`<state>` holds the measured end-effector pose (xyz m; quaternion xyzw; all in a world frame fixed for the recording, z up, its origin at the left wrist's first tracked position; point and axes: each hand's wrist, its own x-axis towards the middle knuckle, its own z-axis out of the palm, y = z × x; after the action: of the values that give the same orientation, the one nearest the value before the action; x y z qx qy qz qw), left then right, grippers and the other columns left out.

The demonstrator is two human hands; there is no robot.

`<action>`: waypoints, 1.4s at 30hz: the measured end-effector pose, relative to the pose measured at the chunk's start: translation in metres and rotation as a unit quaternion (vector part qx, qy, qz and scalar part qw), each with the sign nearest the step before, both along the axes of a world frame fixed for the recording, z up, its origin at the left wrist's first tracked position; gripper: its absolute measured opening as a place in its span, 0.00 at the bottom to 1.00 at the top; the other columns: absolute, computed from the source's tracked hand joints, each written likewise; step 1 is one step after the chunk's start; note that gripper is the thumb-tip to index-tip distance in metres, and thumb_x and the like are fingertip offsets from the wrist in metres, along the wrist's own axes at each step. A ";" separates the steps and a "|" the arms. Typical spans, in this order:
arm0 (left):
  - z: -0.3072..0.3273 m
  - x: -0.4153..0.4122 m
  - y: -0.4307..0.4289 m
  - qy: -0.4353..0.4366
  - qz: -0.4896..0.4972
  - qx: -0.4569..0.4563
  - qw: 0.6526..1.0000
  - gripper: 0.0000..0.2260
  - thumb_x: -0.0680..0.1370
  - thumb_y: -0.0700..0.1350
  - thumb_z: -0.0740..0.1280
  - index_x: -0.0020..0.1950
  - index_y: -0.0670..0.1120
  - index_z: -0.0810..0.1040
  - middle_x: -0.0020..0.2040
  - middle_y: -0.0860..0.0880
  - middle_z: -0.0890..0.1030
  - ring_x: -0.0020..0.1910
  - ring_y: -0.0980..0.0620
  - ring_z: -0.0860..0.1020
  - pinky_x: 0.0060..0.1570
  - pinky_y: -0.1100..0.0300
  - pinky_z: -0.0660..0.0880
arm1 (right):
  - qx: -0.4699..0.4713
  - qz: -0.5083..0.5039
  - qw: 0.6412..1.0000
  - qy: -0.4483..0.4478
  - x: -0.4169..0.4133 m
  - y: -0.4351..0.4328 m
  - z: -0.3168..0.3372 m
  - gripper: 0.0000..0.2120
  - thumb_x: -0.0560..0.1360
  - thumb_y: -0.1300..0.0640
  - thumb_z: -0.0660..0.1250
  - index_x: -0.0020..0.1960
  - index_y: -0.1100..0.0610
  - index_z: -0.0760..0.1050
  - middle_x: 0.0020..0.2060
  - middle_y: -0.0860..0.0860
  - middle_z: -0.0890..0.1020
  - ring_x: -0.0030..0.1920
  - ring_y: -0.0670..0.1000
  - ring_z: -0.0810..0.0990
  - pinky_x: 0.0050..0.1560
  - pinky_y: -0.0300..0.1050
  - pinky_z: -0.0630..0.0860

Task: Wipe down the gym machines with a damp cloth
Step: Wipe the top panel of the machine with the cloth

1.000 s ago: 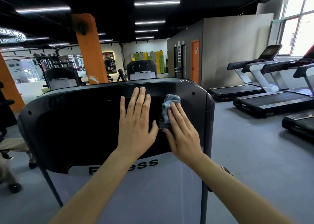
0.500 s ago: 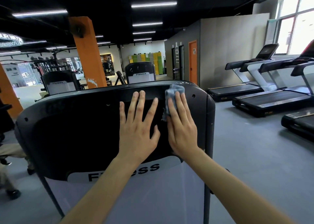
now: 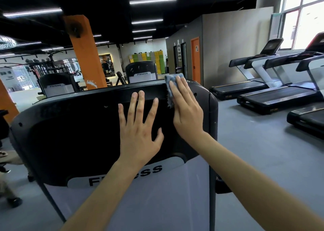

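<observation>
At the top rim of the machine's black cover, the right hand has slid the blue cloth up from mid-panel, straight fingers pressing it flat. The left hand stays spread, bracing. The wiping stroke probably ends here.

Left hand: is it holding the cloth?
No, the left hand lies flat, fingers spread, on the machine's black panel, while the blue cloth sits under the right hand at the top edge.
</observation>
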<state>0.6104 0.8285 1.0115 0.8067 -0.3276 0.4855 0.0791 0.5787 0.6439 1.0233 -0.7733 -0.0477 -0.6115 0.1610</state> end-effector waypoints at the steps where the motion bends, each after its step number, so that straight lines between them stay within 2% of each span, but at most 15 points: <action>1: 0.000 0.000 0.000 0.001 0.000 0.001 1.000 0.42 0.78 0.56 0.70 0.88 0.50 0.54 0.88 0.40 0.47 0.87 0.40 0.44 0.82 0.31 0.46 | -0.001 -0.002 1.000 -0.007 -0.001 0.002 -0.008 0.26 0.83 0.68 0.61 0.81 0.60 0.68 0.82 0.56 0.66 0.84 0.56 0.59 0.77 0.57 0.71; 4: -0.001 -0.001 0.000 0.003 0.003 0.007 1.000 0.42 0.79 0.56 0.69 0.88 0.50 0.53 0.88 0.40 0.45 0.87 0.40 0.43 0.82 0.31 0.46 | -0.012 -0.003 1.000 -0.006 -0.010 0.012 -0.057 0.23 0.86 0.65 0.57 0.80 0.63 0.67 0.82 0.59 0.65 0.84 0.60 0.60 0.77 0.59 0.71; 8: -0.002 -0.002 0.002 0.005 0.008 0.017 1.000 0.43 0.79 0.56 0.69 0.89 0.50 0.51 0.88 0.40 0.44 0.87 0.40 0.42 0.82 0.32 0.46 | -0.064 -0.003 0.996 0.060 -0.028 0.016 -0.138 0.29 0.79 0.74 0.59 0.80 0.65 0.67 0.81 0.62 0.65 0.83 0.64 0.60 0.75 0.65 0.71; 11: -0.004 -0.003 0.002 0.007 0.016 0.018 1.000 0.43 0.79 0.56 0.69 0.89 0.50 0.51 0.88 0.40 0.43 0.87 0.40 0.41 0.82 0.32 0.46 | -0.096 0.004 0.990 0.104 -0.040 0.013 -0.167 0.27 0.82 0.72 0.54 0.80 0.64 0.67 0.82 0.61 0.65 0.83 0.62 0.61 0.72 0.62 0.75; 13: -0.005 -0.007 -0.002 0.015 0.021 0.016 1.000 0.43 0.79 0.56 0.69 0.89 0.50 0.50 0.88 0.40 0.42 0.87 0.40 0.40 0.82 0.32 0.45 | -0.110 0.011 0.988 0.109 -0.044 0.008 -0.157 0.25 0.84 0.69 0.51 0.79 0.64 0.68 0.81 0.60 0.65 0.83 0.60 0.62 0.70 0.59 0.77; 16: -0.009 -0.010 -0.007 0.020 0.020 0.035 0.999 0.42 0.79 0.56 0.69 0.89 0.51 0.51 0.87 0.39 0.40 0.86 0.39 0.39 0.82 0.31 0.45 | -0.105 0.006 0.992 0.075 -0.039 0.000 -0.111 0.28 0.79 0.74 0.62 0.79 0.63 0.70 0.81 0.59 0.66 0.82 0.59 0.63 0.74 0.54 0.75; 18: -0.011 -0.010 -0.008 0.020 0.023 0.042 0.999 0.42 0.79 0.56 0.69 0.89 0.52 0.51 0.87 0.40 0.40 0.86 0.39 0.39 0.82 0.30 0.46 | -0.083 -0.003 0.996 0.045 -0.034 -0.002 -0.077 0.26 0.81 0.71 0.64 0.78 0.63 0.71 0.80 0.59 0.68 0.82 0.58 0.64 0.77 0.49 0.71; 20: -0.012 -0.010 -0.008 0.019 0.025 0.036 0.999 0.42 0.79 0.55 0.69 0.89 0.52 0.51 0.87 0.40 0.41 0.86 0.39 0.39 0.82 0.30 0.45 | -0.065 -0.016 0.998 0.017 -0.029 0.000 -0.061 0.21 0.85 0.66 0.62 0.77 0.62 0.73 0.79 0.58 0.71 0.82 0.57 0.66 0.76 0.47 0.71; 24: -0.013 -0.009 -0.008 0.015 0.022 0.036 0.999 0.41 0.80 0.55 0.68 0.89 0.52 0.51 0.88 0.40 0.41 0.86 0.39 0.39 0.82 0.31 0.45 | -0.074 -0.044 0.996 0.012 -0.026 0.000 -0.102 0.21 0.82 0.69 0.64 0.73 0.61 0.78 0.75 0.58 0.75 0.79 0.57 0.70 0.74 0.48 0.74; 27: -0.013 -0.007 -0.007 0.014 0.020 0.042 0.999 0.42 0.80 0.55 0.68 0.89 0.52 0.50 0.88 0.40 0.41 0.86 0.39 0.39 0.82 0.31 0.45 | -0.109 -0.048 0.991 0.064 -0.035 -0.005 -0.162 0.25 0.77 0.74 0.64 0.71 0.61 0.80 0.72 0.58 0.78 0.74 0.60 0.74 0.68 0.53 0.79; 30: -0.014 -0.009 -0.007 0.018 0.031 0.043 0.998 0.41 0.80 0.55 0.68 0.89 0.52 0.51 0.88 0.39 0.42 0.86 0.39 0.40 0.82 0.30 0.46 | -0.143 -0.037 0.981 0.126 -0.047 -0.014 -0.191 0.22 0.80 0.71 0.60 0.70 0.61 0.81 0.69 0.57 0.80 0.69 0.60 0.78 0.61 0.56 0.81; 33: -0.009 -0.015 -0.014 0.012 0.027 0.034 0.999 0.38 0.81 0.56 0.65 0.88 0.51 0.55 0.88 0.39 0.46 0.87 0.38 0.43 0.81 0.30 0.45 | -0.150 -0.023 0.980 0.133 -0.050 -0.021 -0.163 0.17 0.82 0.69 0.61 0.64 0.61 0.82 0.63 0.56 0.81 0.64 0.60 0.79 0.60 0.54 0.80; 35: -0.002 -0.017 -0.022 -0.001 0.004 0.050 0.999 0.36 0.81 0.56 0.64 0.87 0.51 0.57 0.88 0.40 0.49 0.87 0.39 0.45 0.82 0.30 0.45 | -0.133 -0.028 0.986 0.096 -0.047 -0.023 -0.126 0.15 0.84 0.65 0.58 0.62 0.61 0.83 0.61 0.57 0.82 0.62 0.60 0.78 0.61 0.53 0.79; 38: 0.005 -0.011 -0.030 -0.004 -0.001 0.062 0.998 0.37 0.81 0.56 0.64 0.88 0.51 0.55 0.88 0.41 0.47 0.87 0.40 0.44 0.82 0.32 0.44 | -0.078 -0.043 0.995 0.042 -0.041 -0.022 -0.079 0.16 0.84 0.62 0.58 0.63 0.63 0.82 0.63 0.58 0.82 0.63 0.60 0.77 0.65 0.50 0.77; 42: -0.001 -0.005 -0.033 -0.015 0.009 0.058 0.998 0.39 0.81 0.55 0.65 0.88 0.50 0.53 0.88 0.42 0.46 0.87 0.40 0.43 0.82 0.32 0.44 | -0.028 -0.062 0.998 0.011 -0.034 -0.012 -0.089 0.18 0.85 0.62 0.56 0.65 0.62 0.83 0.62 0.56 0.83 0.61 0.58 0.79 0.63 0.47 0.78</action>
<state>0.6057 0.7958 1.0107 0.8051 -0.3495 0.4787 0.0229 0.5445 0.6316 0.9347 -0.7859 -0.0152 -0.6098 0.1013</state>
